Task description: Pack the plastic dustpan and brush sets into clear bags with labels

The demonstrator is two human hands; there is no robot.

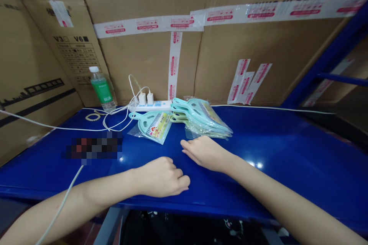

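My left hand (163, 178) rests in a loose fist near the front edge of the blue table, with nothing showing in it. Farther in and to the right, my right hand (205, 154) is also curled closed, its knuckles just in front of a stack of small dustpan sets (201, 118). These are light blue and greenish, wrapped in clear plastic, and overlapping one another. Left of the stack lies a single light blue dustpan set (155, 125) with a printed card and a striped part inside its wrapper. Neither hand visibly touches the packs.
A white power strip (163, 105) with two chargers lies at the back, trailing white cables. A green-labelled bottle (102, 91) and a coiled band (93, 116) stand left of it. A pixelated object (92, 147) lies at left. Cardboard walls (138, 57) enclose the blue table (273, 153).
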